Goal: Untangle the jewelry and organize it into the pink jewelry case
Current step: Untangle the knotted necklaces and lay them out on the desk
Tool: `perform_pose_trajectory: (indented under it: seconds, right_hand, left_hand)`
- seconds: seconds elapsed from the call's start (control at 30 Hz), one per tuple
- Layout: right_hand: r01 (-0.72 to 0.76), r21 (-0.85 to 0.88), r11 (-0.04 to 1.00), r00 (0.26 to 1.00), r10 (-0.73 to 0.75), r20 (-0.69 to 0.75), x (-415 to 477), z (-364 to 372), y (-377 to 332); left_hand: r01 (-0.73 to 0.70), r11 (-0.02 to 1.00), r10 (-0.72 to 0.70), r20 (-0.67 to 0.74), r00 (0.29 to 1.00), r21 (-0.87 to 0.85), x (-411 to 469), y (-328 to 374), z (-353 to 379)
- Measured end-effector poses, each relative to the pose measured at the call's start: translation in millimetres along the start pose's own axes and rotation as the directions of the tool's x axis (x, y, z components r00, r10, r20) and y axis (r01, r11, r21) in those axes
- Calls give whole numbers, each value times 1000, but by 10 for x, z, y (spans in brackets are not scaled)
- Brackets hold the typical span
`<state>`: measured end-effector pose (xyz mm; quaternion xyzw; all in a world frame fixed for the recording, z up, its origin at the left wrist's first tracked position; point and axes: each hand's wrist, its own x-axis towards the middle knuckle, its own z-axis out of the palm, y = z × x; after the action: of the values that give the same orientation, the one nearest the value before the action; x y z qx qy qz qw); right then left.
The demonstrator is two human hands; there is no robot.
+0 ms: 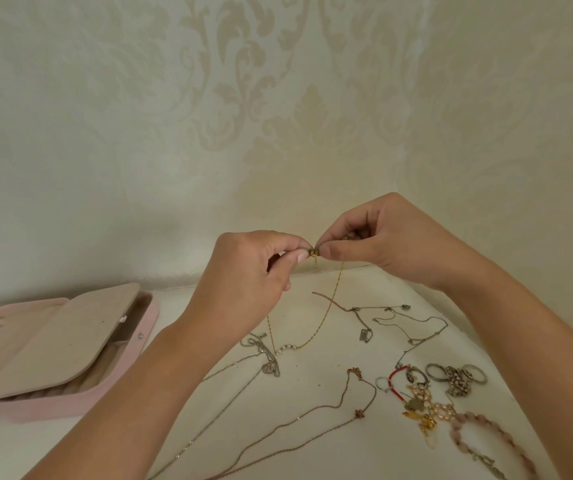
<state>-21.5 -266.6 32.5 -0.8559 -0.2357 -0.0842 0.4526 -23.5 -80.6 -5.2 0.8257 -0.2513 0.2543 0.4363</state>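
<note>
- Gold, thin chain necklace point(329, 306), small pearls at its low loop, raised over the white tabletop point(313, 393); clasp pinched between left hand point(243, 271) and right hand point(396, 244).
- Pink jewelry case point(53, 408) open at the left edge, well apart from it.
- Fine silver chains point(364, 309), rings point(456, 382) and a matte pink beaded bracelet point(479, 419) strewn to the right.

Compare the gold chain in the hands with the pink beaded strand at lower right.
The gold chain is thin; the pink beaded strand is chunky. The chain hangs pinched between the left hand and right hand; the strand lies untouched on the table. Both are outside the pink case.
</note>
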Motion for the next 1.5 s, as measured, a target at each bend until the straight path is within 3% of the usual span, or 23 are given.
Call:
perform_pose_trajectory:
  seconds: [0.23,1.1,1.27,1.5]
  right_hand:
    - [16,-16,1000,1000,-16,-25,7,14,7]
    - [15,-35,999,999,-16,-29,5,42,-7]
    - [7,-12,1000,1000,-7,-30,10,35,-6]
    - [-11,42,999,999,13,-49,6,24,-1]
  left_hand:
    - [-68,996,69,-8,998,65,1,-10,-2]
    - [92,995,-92,-1,996,26,-5,26,42]
    - [167,982,-166,18,986,-89,-9,34,36]
    - [158,971,-150,56,987,-178,13,27,-7]
